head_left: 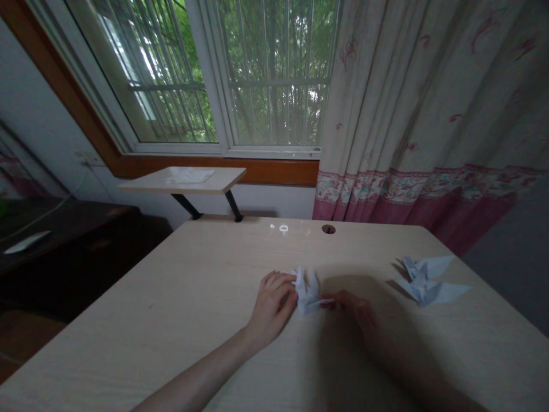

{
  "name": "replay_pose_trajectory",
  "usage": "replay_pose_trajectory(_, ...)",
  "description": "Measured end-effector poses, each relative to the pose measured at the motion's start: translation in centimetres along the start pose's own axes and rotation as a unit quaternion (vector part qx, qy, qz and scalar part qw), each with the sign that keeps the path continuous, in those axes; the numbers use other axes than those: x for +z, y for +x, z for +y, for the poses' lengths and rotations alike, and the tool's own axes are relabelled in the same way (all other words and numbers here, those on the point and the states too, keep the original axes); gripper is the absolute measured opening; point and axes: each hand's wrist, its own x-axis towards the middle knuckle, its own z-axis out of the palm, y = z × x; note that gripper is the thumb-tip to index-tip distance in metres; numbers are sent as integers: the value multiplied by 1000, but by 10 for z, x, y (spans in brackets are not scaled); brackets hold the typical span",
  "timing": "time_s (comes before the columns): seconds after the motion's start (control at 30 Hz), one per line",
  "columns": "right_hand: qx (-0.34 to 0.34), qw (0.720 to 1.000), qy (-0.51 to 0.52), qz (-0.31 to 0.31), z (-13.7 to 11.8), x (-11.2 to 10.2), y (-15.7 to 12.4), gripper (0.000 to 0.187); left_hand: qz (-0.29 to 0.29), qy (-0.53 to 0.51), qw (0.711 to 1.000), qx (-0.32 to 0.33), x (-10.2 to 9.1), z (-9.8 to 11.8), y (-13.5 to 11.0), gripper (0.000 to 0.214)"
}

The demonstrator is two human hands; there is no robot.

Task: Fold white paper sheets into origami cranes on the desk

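A partly folded white paper figure (307,290) stands on the pale wooden table (197,297) a little in front of me. My left hand (273,304) rests on the table with its fingertips pinching the figure's left side. My right hand (357,313), in shadow, pinches a thin flap that sticks out at the figure's lower right. Both hands are closed on the paper.
Two finished white paper cranes (425,279) lie together at the table's right. A cable hole (328,229) sits near the far edge. A small raised shelf (184,179) with a white sheet stands at the back left. A dark cabinet (64,240) is to the left, a curtain (429,114) behind.
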Motion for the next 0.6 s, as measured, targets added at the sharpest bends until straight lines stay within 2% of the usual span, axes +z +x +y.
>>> replay_pose_trajectory(0.07,34,999,4,14,-3,0,2,61,1,-16,1000,1,0,1,1,20)
replay_pose_trajectory(0.2,109,994,-4,7,-9,1,8,39,-8,-47,999,9,-1,2,2,21)
replay_pose_trajectory(0.37,94,994,37,-38,-7,7,13,16,-27,-85,996,19,0,2,1,23)
replay_pose_trajectory(0.5,111,992,18,-65,-4,10,10,12,-34,-105,993,29,0,3,2,27)
replay_pose_trajectory(0.6,113,992,12,-51,-5,10,8,16,-37,-115,992,31,-1,5,2,28)
